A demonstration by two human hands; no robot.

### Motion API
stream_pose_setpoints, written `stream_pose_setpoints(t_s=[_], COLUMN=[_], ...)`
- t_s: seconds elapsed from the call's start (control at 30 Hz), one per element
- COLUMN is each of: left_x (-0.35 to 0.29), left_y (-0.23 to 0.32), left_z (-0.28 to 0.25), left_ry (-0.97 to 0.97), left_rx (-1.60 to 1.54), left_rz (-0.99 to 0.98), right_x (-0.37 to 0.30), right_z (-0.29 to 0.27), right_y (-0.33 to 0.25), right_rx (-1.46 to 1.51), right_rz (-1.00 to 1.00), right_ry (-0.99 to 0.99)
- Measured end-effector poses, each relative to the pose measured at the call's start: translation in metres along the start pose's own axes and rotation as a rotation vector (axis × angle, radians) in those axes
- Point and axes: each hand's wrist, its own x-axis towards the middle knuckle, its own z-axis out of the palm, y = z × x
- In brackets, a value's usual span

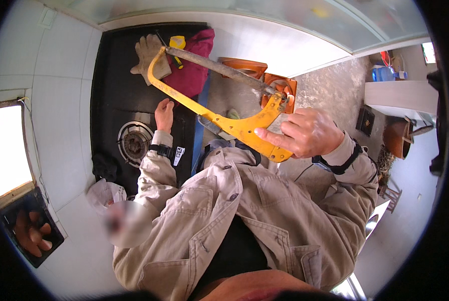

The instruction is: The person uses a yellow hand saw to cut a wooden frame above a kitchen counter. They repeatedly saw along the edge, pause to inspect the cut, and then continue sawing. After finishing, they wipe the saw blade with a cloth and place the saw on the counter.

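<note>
The yellow hacksaw [229, 125] is held at its right end by the right hand [312, 133], slanting forward-left beyond the left hand [163, 116], whose grip cannot be told.

Kitchen, most likely in a home: round gas burner [135, 144] set into the black table [119, 75] on the left, white tiled wall [69, 100] alongside, bright window [6, 150] farther left, thin white plastic bag [104, 194] near the burner. Right side has household stuff: blue water bottle [383, 74] by a pale ledge [397, 94], brown basket-like container [396, 139], slatted wooden seat [393, 198], plus rough grey floor [327, 90] between. Yellow hacksaw [242, 129] over the table's right side, with work glove [148, 56] and tape measure [177, 42] at its far end, adds a workshop touch.
</note>
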Motion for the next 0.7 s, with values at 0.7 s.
stream_pose_setpoints(t_s=[0.7], left_x=[-0.32], left_y=[0.158], left_z=[0.267], left_ry=[-1.572], left_rx=[0.266], left_rz=[0.011], right_x=[-0.259], right_z=[0.031], right_y=[-0.208], right_rx=[0.276], right_rz=[1.505], right_ry=[0.389])
